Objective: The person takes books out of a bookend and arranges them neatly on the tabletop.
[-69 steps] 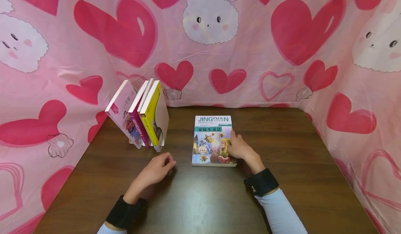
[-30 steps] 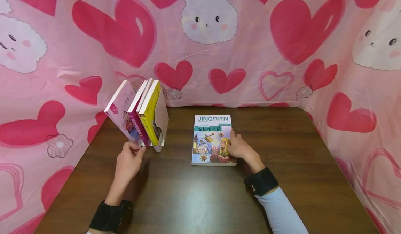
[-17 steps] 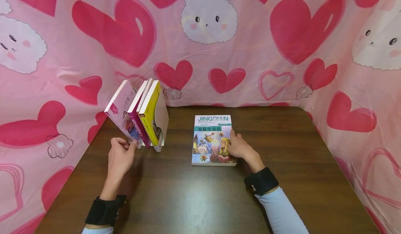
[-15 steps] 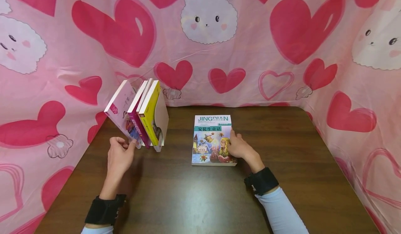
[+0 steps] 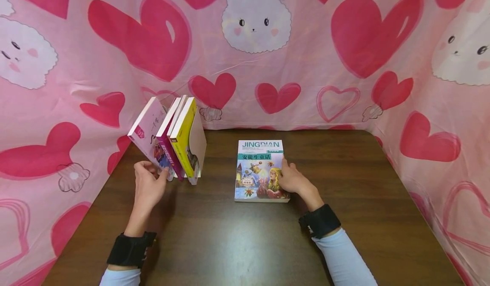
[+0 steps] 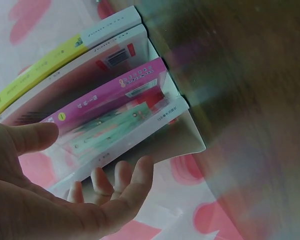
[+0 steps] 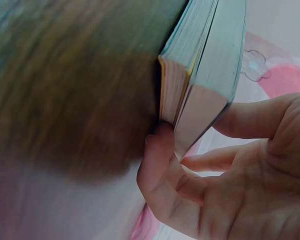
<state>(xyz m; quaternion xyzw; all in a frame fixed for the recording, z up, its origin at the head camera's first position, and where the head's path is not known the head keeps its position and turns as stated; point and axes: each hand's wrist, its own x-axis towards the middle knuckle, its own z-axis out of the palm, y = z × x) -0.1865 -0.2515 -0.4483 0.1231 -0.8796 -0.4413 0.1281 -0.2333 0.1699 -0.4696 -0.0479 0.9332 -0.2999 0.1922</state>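
My left hand [image 5: 147, 192] is at the front of a pink book [image 5: 147, 137] leaning leftmost in a white bookend [image 5: 199, 139]. In the left wrist view its thumb is apart from the fingers, which curve loosely below the leftmost spine [image 6: 135, 137]. Right of the pink book stand a purple book [image 5: 165, 143] and a yellow book [image 5: 181, 135]. At mid-table lies a fairy-tale book [image 5: 252, 177] with a winter cover. My right hand [image 5: 296, 181] holds its right edge, thumb against the cover, fingers at the side. From the right wrist, two stacked page blocks [image 7: 205, 105] show.
The dark wooden table [image 5: 229, 243] reaches back to a pink curtain [image 5: 306, 64] with hearts and rabbits, which also encloses both sides. The bookend stands at the table's back left. Black bands [image 5: 321, 221] circle both wrists.
My left hand has moved from mid-table leftward to the pink book, slipped slightly left, then come forward a little. The right hand and the books have stayed in place.
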